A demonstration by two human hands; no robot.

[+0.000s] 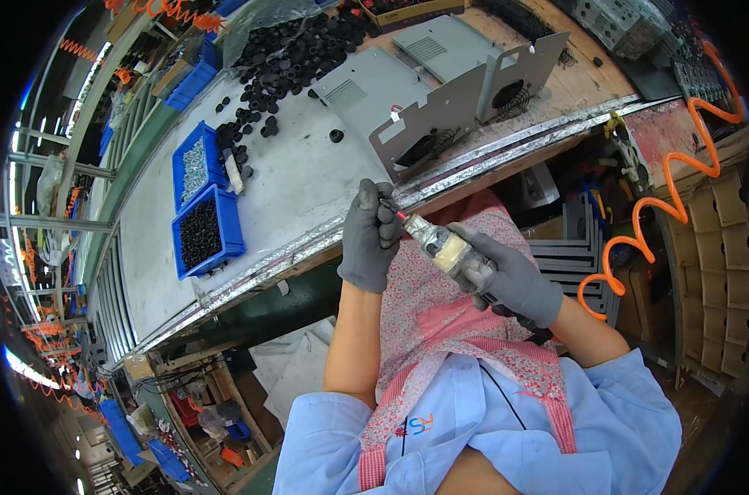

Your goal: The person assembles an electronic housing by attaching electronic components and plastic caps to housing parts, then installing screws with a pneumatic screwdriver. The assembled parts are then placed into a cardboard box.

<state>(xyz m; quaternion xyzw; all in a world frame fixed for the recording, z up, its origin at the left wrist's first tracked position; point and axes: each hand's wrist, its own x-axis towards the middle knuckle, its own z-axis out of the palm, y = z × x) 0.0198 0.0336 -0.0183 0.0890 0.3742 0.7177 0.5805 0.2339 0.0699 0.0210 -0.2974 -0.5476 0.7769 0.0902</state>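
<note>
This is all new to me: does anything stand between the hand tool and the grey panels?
Yes: the left fingers are at the red tip of the hand tool, and the silvery table edge lies between it and the grey panels.

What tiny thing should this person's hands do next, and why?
I'd guess the left hand should hold steady while the right hand lines up the power driver. The driver's red tip sits right by the curled left fingers, so careful alignment seems sensible. Whatever they may pinch is too small to tell.
</note>
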